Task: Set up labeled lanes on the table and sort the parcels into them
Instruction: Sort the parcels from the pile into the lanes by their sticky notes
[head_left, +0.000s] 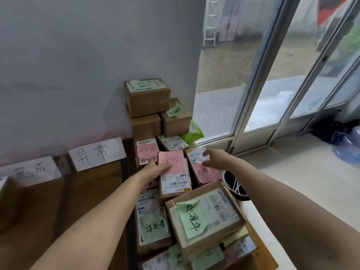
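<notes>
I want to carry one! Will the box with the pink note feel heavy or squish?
Probably stiff: the box is cardboard with square edges. Likely light: it is small, and the left hand alone grips it. Its pink note is thin paper and might peel.

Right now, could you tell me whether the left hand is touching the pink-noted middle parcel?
Touching: head view shows the left hand holding the middle parcel by its edge.

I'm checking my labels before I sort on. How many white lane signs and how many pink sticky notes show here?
White lane signs: 2
Pink sticky notes: 3
Total: 5
A paler patch at the bottom right is too blurred to count.
</notes>
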`<state>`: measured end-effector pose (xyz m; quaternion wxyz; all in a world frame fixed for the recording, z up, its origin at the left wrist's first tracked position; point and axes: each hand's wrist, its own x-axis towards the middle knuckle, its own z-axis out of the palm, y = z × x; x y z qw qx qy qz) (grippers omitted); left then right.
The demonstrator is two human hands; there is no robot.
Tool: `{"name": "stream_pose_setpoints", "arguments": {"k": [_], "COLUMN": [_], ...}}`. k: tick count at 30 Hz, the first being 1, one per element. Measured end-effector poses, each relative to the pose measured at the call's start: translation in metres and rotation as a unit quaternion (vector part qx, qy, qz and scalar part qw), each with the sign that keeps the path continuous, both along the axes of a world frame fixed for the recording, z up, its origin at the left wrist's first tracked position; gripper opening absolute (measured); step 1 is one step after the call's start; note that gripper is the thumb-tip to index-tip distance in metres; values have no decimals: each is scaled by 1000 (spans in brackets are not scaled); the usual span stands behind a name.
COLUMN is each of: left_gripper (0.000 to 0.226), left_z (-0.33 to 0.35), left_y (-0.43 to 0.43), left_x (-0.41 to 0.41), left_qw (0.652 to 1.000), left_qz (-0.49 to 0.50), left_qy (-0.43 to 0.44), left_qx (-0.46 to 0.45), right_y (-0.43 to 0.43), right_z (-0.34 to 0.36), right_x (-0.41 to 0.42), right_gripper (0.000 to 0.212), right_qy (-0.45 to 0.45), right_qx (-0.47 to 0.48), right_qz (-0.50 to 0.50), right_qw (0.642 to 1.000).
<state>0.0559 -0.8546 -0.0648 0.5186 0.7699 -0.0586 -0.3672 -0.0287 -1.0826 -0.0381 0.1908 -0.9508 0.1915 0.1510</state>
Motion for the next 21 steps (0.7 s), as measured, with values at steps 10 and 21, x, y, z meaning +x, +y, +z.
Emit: {"name": "stream_pose_setpoints", "arguments": {"k": [10,21], "left_gripper": [56,72], "left_z": [74,72], "left_y": [2,-11], "left_x": [17,34], "left_qw": [974,976], "left_qz": [-197,35], "left_qy": [-109,-214], "left_qx": [-33,-4], "right_y": [37,31], "right_z": [65,69], "right_x": [16,2], "right_gripper": [57,49], "right_qy": [-92,-209], "right_qx": [335,456], "right_qz": [-19,-272], "right_qw": [938,821]}}
